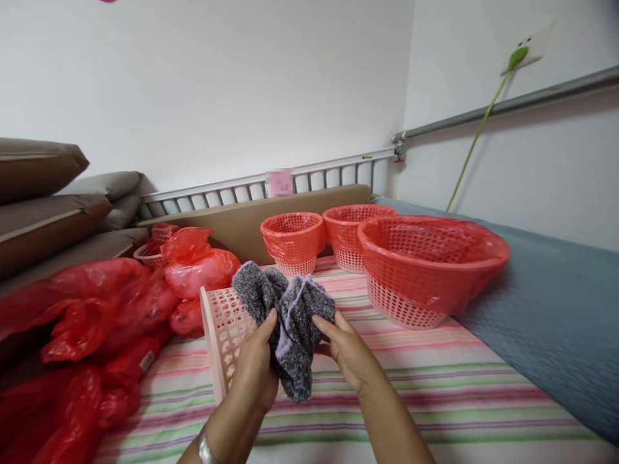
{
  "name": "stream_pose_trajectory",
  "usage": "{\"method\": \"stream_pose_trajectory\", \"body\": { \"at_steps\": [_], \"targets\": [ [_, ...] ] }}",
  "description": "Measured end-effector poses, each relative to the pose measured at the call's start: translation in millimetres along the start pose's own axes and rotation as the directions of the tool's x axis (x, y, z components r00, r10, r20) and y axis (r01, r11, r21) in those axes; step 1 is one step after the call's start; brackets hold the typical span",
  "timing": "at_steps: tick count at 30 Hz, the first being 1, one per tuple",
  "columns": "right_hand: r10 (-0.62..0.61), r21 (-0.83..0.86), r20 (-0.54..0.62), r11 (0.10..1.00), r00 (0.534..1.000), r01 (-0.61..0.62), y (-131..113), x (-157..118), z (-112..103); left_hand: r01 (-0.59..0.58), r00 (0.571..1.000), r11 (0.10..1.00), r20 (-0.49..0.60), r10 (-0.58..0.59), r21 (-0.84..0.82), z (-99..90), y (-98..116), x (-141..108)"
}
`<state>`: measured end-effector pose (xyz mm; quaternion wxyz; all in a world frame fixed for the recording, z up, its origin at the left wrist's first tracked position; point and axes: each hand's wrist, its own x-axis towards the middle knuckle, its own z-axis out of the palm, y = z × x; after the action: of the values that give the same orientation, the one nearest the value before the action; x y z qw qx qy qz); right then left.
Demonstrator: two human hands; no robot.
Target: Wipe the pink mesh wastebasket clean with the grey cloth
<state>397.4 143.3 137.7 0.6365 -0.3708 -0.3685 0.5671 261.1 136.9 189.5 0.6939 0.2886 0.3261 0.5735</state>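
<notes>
A dark grey speckled cloth with lilac edging [302, 316] is bunched up between my two hands, held above the striped sheet. My left hand [258, 361] pinches its left side, thumb on top. On the right side, my right hand [341, 345] grips a fold between thumb and fingers. Just behind my left hand, a pale pink plastic basket [220, 316] lies tipped on its side, partly hidden by the cloth and the hand.
Three pink baskets lined with red plastic bags stand beyond: a small one [293, 241], another [355, 238] and a large one [411, 290]. Red plastic bags [120, 296] heap at left beside stacked brown cushions [43, 212]. A green cord [476, 138] hangs from the wall socket.
</notes>
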Motion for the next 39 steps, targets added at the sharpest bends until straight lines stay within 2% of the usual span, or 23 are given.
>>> {"method": "stream_pose_trajectory", "body": {
  "at_steps": [2, 3, 4, 6, 8, 11, 13, 15, 18, 21, 24, 30, 33, 35, 37, 39],
  "targets": [
    [-0.035, -0.093, -0.216, 0.996, 0.976, 0.015, -1.3, -0.2, 2.1, -0.074, 0.997, 0.997, 0.011, 0.074, 0.021, -0.9, -0.5, 1.2],
    [-0.052, -0.118, -0.255, 0.993, 0.966, 0.022, -3.4, -2.1, 4.8, -0.119, 0.993, 0.992, 0.015, 0.118, 0.039, -0.6, -0.1, 1.7],
    [-0.051, -0.120, -0.227, 0.992, 0.973, 0.024, -6.0, -5.3, 9.0, -0.159, 0.987, 0.985, 0.020, 0.158, 0.068, 0.1, 0.4, 2.1],
    [-0.017, -0.058, -0.042, 0.998, 0.999, 0.014, -9.8, -13.3, 20.7, -0.217, 0.976, 0.965, 0.052, 0.211, 0.151, 3.0, 2.0, 2.0],
    [-0.015, 0.053, 0.077, 0.999, 0.997, 0.010, -8.2, -18.8, 32.4, -0.231, 0.969, 0.946, 0.136, 0.204, 0.226, 6.7, 3.8, 0.8],
    [0.013, 0.208, 0.045, 0.978, 0.999, -0.022, 3.7, -14.5, 37.7, -0.172, 0.965, 0.952, 0.236, 0.112, 0.252, 10.6, 9.0, -0.3],
    [0.069, 0.285, 0.020, 0.956, 0.997, -0.071, 11.0, -5.7, 30.9, -0.114, 0.978, 0.967, 0.196, 0.070, 0.226, 10.2, 15.8, 2.1],
    [0.089, 0.354, -0.009, 0.932, 0.996, -0.081, 12.6, 2.5, 20.1, -0.074, 0.994, 0.981, 0.092, 0.058, 0.178, 7.8, 25.2, 7.7],
    [0.130, 0.400, -0.061, 0.911, 0.990, -0.095, 3.4, 6.2, 5.6, -0.020, 0.999, 0.997, -0.030, 0.022, 0.070, 3.4, 38.6, 17.7],
    [0.163, 0.382, -0.099, 0.917, 0.982, -0.114, -12.1, -0.6, -2.8, 0.029, 0.994, 0.999, -0.107, -0.033, -0.046, 0.8, 41.6, 20.6],
    [0.152, 0.360, -0.114, 0.927, 0.982, -0.102, -23.8, -9.3, -9.4, 0.068, 0.983, 0.988, -0.161, -0.090, -0.137, -0.2, 28.9, 12.1],
    [0.077, 0.226, -0.206, 0.974, 0.976, -0.029, -31.4, -12.6, -28.0, 0.108, 0.973, 0.959, -0.169, -0.156, -0.262, 0.8, -11.6, -11.6],
    [0.041, 0.159, -0.323, 0.987, 0.945, 0.011, -43.1, -17.8, -37.6, 0.095, 0.974, 0.956, -0.173, -0.147, -0.278, 3.2, -17.5, -15.8],
    [0.027, 0.172, -0.399, 0.984, 0.916, 0.046, -51.9, -22.0, -42.7, 0.095, 0.976, 0.953, -0.160, -0.146, -0.288, 4.9, -18.3, -17.0],
    [0.042, 0.222, -0.415, 0.973, 0.909, 0.056, -56.2, -23.8, -46.5, 0.108, 0.979, 0.949, -0.135, -0.154, -0.297, 5.5, -22.0, -18.6],
    [0.065, 0.239, -0.384, 0.971, 0.921, 0.031, -54.0, -22.1, -49.6, 0.171, 0.971, 0.944, -0.111, -0.210, -0.281, 3.8, -31.5, -21.3]
  ]
}}
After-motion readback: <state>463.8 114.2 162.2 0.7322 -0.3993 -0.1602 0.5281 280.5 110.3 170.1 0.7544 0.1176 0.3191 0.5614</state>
